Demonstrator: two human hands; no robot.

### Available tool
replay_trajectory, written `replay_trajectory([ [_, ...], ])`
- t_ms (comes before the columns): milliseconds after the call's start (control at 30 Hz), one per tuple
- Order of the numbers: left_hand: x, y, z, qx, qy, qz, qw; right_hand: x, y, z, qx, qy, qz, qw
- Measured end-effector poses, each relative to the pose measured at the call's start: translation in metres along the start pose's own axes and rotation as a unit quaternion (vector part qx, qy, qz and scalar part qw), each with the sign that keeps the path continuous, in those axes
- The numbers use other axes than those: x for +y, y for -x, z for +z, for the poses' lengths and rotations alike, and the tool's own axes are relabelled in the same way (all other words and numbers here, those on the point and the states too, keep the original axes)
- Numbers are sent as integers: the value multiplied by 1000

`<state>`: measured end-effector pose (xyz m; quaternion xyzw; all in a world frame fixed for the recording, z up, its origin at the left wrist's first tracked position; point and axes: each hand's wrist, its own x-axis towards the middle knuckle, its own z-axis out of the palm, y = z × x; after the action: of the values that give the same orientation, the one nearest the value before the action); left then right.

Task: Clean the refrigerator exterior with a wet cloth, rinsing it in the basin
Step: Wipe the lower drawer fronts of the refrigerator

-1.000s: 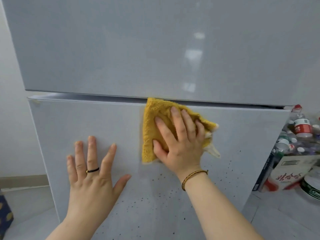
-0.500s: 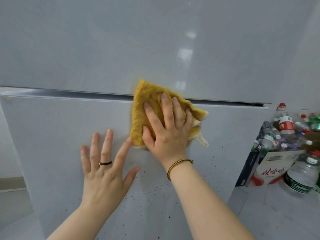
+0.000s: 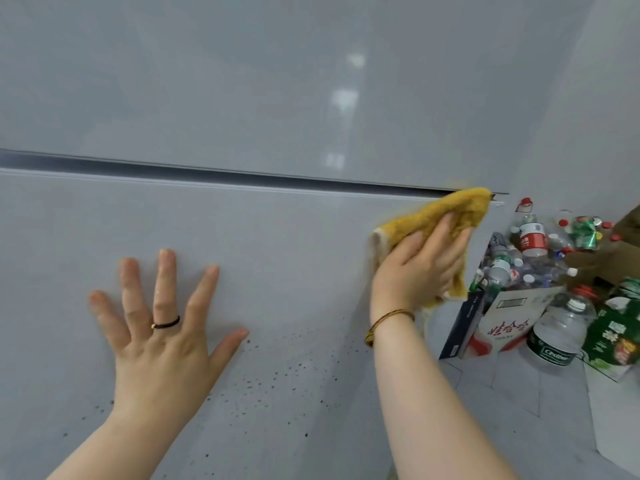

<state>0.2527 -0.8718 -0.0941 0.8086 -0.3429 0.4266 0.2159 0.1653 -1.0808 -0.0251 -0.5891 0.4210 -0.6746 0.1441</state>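
- the left hand (image 3: pixel 162 341) lies flat on the refrigerator's lower door (image 3: pixel 277 254), fingers spread wide, holding nothing.
- dark specks (image 3: pixel 277 375) dot the door below and between the hands; that patch looks unwiped.
- the yellow cloth (image 3: pixel 450 213) now sits at the door's top right corner, at the end of the gap (image 3: pixel 207 174) between the doors. a moment ago it was near the middle, so the sweep along the top edge looks done.
- the right hand (image 3: pixel 415 268) presses the cloth to the door, fingers straight and close together, not pinching.
- a box of bottles (image 3: pixel 502 327) stands beside the fridge; no basin is in view.
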Motion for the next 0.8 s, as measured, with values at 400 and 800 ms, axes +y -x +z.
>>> replay_trajectory([
  [400,1,0,7,34,50,-17,998,67,-55,-10,-16,45,-197,979],
  [800,1,0,9,26,93,-37,995,21,65,3,-47,8,-281,959],
])
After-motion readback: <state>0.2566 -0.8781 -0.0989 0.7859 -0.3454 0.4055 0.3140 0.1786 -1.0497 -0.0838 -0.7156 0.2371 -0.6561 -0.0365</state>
